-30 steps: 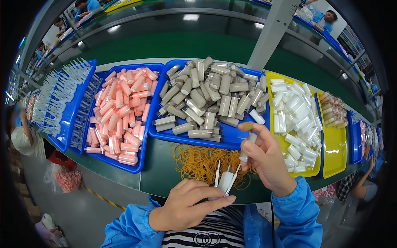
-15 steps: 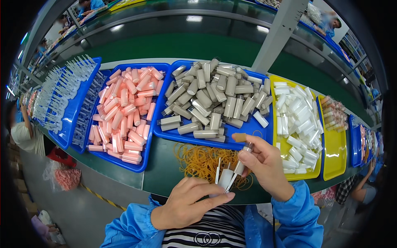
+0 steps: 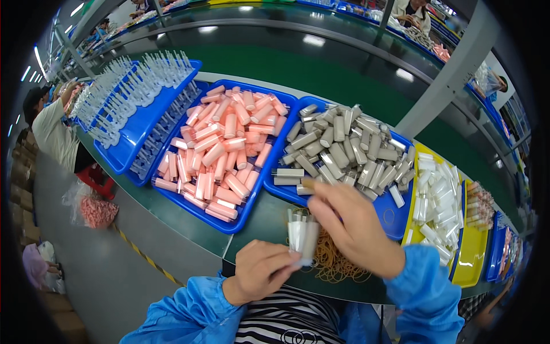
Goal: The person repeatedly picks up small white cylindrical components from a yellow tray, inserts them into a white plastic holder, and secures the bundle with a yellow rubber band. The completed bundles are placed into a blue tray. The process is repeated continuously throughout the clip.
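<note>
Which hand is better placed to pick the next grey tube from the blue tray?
Right. The right hand hovers at the near edge of the tray of grey tubes, fingers free. The left hand is occupied gripping the bundle of white tubes, nearer the body.

Your sleeves (image 3: 424, 289) are bright blue over a black-and-white striped top (image 3: 286, 318). The tubes you grip (image 3: 302, 236) look white and grey, though blurred. Pink tubes (image 3: 220, 155) and grey tubes (image 3: 344, 149) fill blue trays (image 3: 232, 223); white tubes (image 3: 438, 195) fill a yellow tray (image 3: 470, 264). Orange rubber bands (image 3: 332, 261) lie on green belt (image 3: 183, 215).
</note>
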The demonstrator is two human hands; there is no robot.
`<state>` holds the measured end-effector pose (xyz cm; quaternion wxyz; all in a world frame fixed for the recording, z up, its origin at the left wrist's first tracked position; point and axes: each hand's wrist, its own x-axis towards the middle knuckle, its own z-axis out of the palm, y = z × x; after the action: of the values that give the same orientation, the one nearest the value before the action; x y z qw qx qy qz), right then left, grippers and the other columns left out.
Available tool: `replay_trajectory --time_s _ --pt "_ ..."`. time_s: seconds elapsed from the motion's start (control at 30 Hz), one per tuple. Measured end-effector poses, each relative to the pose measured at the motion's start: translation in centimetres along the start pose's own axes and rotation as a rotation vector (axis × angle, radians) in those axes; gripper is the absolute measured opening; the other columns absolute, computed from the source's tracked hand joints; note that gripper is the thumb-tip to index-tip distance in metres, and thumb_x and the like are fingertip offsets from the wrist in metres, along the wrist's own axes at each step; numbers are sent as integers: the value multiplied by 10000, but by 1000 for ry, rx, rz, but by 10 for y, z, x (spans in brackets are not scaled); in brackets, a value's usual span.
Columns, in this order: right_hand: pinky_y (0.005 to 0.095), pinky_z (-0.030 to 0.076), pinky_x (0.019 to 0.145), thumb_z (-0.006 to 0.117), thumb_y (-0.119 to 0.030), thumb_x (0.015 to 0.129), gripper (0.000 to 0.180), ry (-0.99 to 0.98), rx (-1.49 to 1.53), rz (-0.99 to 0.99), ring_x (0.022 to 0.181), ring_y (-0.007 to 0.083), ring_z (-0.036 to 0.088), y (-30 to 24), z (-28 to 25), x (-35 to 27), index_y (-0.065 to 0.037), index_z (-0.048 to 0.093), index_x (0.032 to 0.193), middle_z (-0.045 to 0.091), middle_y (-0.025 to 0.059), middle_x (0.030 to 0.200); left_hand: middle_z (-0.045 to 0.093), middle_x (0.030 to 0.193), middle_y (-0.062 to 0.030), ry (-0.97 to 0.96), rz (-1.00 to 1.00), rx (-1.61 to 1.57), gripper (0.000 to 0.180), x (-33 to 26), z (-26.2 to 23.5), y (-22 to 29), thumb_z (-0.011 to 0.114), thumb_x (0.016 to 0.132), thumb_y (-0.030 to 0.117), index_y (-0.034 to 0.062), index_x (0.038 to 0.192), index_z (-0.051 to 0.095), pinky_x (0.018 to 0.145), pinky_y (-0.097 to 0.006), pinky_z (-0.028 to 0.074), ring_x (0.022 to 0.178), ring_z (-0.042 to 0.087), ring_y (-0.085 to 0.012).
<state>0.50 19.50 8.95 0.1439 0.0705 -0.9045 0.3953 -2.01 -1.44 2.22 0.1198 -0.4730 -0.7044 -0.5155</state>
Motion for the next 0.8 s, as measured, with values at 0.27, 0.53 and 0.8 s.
replay_trajectory --time_s 0.27,0.53,0.8 --pt "382 414 766 715 -189 785 345 -70 -328 -354 903 263 564 12 83 79 -71 626 1096 618 81 900 647 889 -84 48 -35 66 390 -17 -9 -12 795 686 -18 55 1053 684 565 -315 495 655 626 -225" --pt "399 460 773 678 -32 751 237 -184 -183 -147 865 268 614 5 31 73 -32 593 973 628 105 929 626 915 -68 43 -95 47 371 -21 -15 -13 775 700 -56 69 1044 714 616 -283 491 757 612 -202" --pt "315 495 888 671 -174 918 545 126 801 584 949 172 647 -8 -12 -20 -44 411 1379 648 114 1010 638 888 -37 -290 50 -186 420 9 -17 7 677 700 8 88 1109 733 550 -272 517 648 611 -152"
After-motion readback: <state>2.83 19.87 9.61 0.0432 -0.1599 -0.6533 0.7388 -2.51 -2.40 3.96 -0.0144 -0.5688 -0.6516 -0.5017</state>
